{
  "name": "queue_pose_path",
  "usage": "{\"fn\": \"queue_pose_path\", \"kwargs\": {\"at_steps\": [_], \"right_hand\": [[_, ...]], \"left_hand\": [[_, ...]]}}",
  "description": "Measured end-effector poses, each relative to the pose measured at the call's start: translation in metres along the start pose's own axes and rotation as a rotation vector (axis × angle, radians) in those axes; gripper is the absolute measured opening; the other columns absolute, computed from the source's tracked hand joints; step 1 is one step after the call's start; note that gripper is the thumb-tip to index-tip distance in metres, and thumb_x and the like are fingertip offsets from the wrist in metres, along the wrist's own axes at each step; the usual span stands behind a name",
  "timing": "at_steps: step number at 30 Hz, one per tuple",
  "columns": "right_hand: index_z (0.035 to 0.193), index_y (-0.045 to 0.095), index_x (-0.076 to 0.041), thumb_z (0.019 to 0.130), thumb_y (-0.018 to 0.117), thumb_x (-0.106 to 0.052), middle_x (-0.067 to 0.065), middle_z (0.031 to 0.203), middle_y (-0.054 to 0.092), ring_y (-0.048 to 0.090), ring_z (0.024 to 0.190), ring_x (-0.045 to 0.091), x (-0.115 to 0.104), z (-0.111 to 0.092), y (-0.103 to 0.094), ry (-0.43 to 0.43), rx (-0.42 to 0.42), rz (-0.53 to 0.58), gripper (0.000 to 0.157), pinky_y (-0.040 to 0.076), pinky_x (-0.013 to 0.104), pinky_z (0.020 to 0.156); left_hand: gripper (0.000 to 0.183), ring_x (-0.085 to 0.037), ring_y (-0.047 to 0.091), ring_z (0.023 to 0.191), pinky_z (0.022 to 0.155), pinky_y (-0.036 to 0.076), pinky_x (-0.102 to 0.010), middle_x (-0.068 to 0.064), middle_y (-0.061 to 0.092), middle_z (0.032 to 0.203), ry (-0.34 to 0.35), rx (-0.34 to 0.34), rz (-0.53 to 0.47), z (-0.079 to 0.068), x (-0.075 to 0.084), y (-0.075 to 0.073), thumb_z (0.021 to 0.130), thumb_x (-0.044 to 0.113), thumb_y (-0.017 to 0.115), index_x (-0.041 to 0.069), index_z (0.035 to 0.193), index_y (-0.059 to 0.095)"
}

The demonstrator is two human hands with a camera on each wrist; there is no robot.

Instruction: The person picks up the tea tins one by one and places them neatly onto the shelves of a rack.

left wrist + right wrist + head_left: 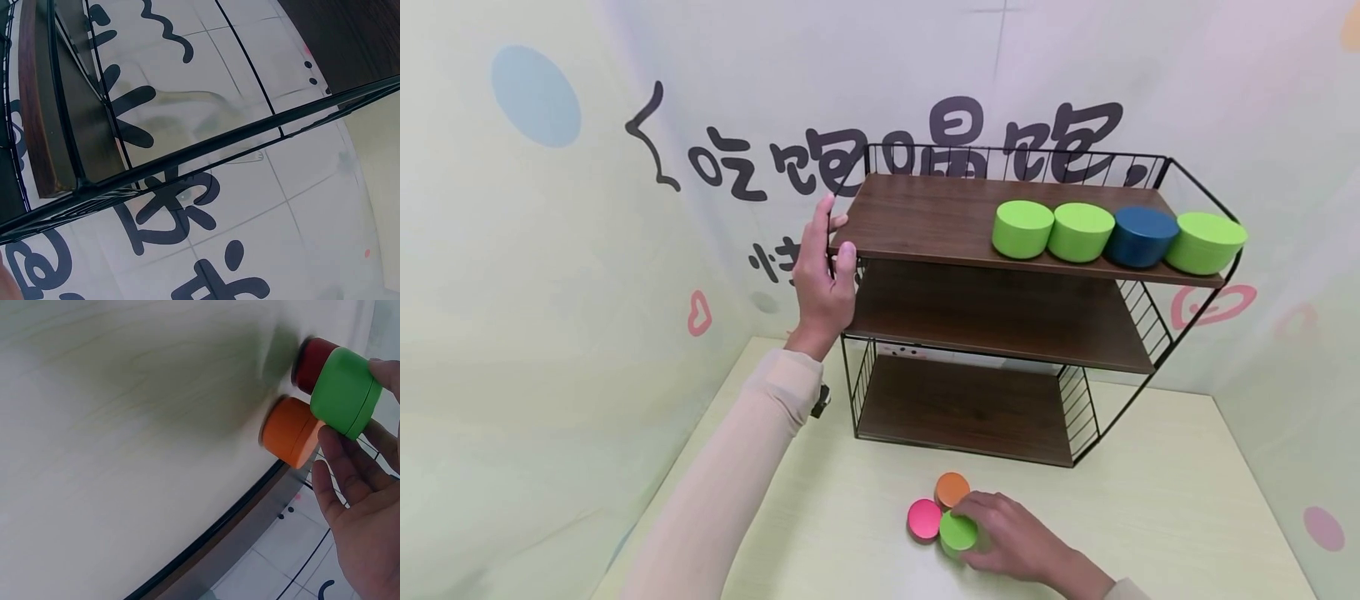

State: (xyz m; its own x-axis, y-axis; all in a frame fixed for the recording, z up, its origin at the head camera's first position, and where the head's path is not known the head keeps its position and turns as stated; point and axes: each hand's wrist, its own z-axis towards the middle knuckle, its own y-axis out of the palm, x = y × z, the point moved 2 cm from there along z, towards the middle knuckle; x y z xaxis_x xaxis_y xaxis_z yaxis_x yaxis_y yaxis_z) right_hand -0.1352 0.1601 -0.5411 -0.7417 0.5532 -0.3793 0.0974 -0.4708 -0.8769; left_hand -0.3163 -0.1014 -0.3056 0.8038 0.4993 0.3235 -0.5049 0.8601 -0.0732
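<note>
With its thumb in front and fingers at the side bar, my left hand (826, 279) grips the upper left corner of a three-tier shelf rack (955, 308). Only a sliver of that hand shows at the left wrist view's lower left edge. Low in the head view, my right hand (1011, 537) pinches a small round green tin (958, 532) between thumb and fingers. Close beside this tin stand an orange tin (952, 490) and a pinkish-red tin (923, 520) on the table. Whether the green tin (345, 394) touches the tabletop I cannot tell.
Along the right front of the top board stand two green tins (1022, 229), a blue tin (1141, 237) and another green tin (1206, 243) in a row. Black wire sides frame the dark wooden boards. A printed cloth (700, 50) hangs behind the pale table (1187, 500).
</note>
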Motion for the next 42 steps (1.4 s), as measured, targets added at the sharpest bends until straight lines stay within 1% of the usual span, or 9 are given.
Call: {"fn": "queue_pose_path", "kwargs": {"at_steps": [6,12,15,19,25,30,33,37,42], "right_hand": [[0.107,0.069,-0.01,0.073,0.084,-0.027,-0.006,0.103,0.067,0.06,0.089,0.004,0.0,0.006,-0.007,-0.026,0.022,-0.014,0.041,0.054,0.031,0.077],[0.107,0.069,-0.012,0.072,0.085,-0.028,-0.007,0.104,0.067,0.063,0.091,0.007,-0.001,0.013,-0.02,-0.048,0.053,-0.047,0.041,0.054,0.033,0.08],[0.109,0.069,-0.013,0.073,0.084,-0.028,-0.007,0.104,0.067,0.063,0.092,0.008,-0.002,0.016,-0.027,-0.052,0.05,-0.061,0.042,0.054,0.032,0.08],[0.109,0.069,-0.012,0.074,0.083,-0.028,-0.006,0.105,0.067,0.064,0.092,0.01,-0.002,0.019,-0.039,-0.057,0.05,-0.074,0.041,0.054,0.031,0.079],[0.109,0.069,-0.012,0.073,0.083,-0.03,-0.005,0.107,0.067,0.064,0.094,0.011,-0.005,0.028,-0.06,-0.082,0.109,-0.1,0.043,0.053,0.03,0.078],[0.112,0.069,-0.011,0.077,0.081,-0.031,-0.004,0.108,0.067,0.062,0.093,0.011,-0.008,0.039,-0.081,-0.075,0.106,-0.104,0.042,0.053,0.03,0.077],[0.112,0.069,-0.011,0.076,0.081,-0.031,-0.002,0.109,0.068,0.062,0.093,0.012,-0.008,0.045,-0.096,-0.065,0.123,-0.125,0.043,0.054,0.031,0.077],[0.113,0.07,-0.009,0.072,0.085,-0.03,0.002,0.111,0.069,0.064,0.094,0.015,-0.008,0.051,-0.118,-0.058,0.171,-0.143,0.049,0.056,0.031,0.075],[0.114,0.07,-0.007,0.072,0.086,-0.031,0.003,0.111,0.069,0.064,0.093,0.017,-0.009,0.057,-0.136,-0.09,0.191,-0.165,0.051,0.056,0.031,0.074]], "left_hand": [[0.054,-0.02,0.061,0.117,0.073,0.044,-0.037,-0.015,0.063,0.121,-0.001,-0.004,0.005,-0.001,-0.001,-0.001,0.094,0.022,0.044,0.0,0.143,0.048],[0.054,-0.02,0.06,0.117,0.072,0.044,-0.038,-0.014,0.063,0.122,-0.003,-0.008,0.007,-0.001,-0.002,-0.002,0.094,0.023,0.044,0.0,0.143,0.047],[0.055,-0.02,0.061,0.117,0.069,0.043,-0.038,-0.015,0.063,0.12,-0.005,-0.008,0.007,-0.001,-0.002,-0.001,0.094,0.023,0.044,0.0,0.143,0.048],[0.055,-0.02,0.061,0.116,0.069,0.042,-0.039,-0.017,0.063,0.119,-0.005,-0.013,0.006,-0.001,-0.002,0.0,0.094,0.023,0.044,-0.001,0.143,0.048],[0.055,-0.023,0.061,0.115,0.067,0.042,-0.04,-0.018,0.064,0.119,-0.003,-0.009,0.01,-0.001,-0.002,0.0,0.094,0.022,0.043,0.0,0.143,0.048],[0.055,-0.022,0.062,0.114,0.064,0.041,-0.038,-0.016,0.064,0.117,-0.006,0.001,0.014,-0.002,-0.003,-0.002,0.093,0.023,0.043,0.0,0.143,0.048],[0.055,-0.022,0.061,0.115,0.064,0.041,-0.038,-0.018,0.063,0.118,0.001,-0.005,0.012,-0.001,-0.003,-0.001,0.093,0.023,0.043,-0.001,0.142,0.048],[0.054,-0.022,0.061,0.115,0.066,0.041,-0.038,-0.019,0.063,0.118,0.01,-0.009,0.008,0.0,-0.002,-0.001,0.094,0.023,0.043,-0.001,0.142,0.048],[0.055,-0.023,0.061,0.114,0.068,0.041,-0.039,-0.019,0.063,0.116,0.011,-0.003,0.004,0.0,-0.002,0.001,0.093,0.022,0.043,-0.001,0.143,0.048]]}}
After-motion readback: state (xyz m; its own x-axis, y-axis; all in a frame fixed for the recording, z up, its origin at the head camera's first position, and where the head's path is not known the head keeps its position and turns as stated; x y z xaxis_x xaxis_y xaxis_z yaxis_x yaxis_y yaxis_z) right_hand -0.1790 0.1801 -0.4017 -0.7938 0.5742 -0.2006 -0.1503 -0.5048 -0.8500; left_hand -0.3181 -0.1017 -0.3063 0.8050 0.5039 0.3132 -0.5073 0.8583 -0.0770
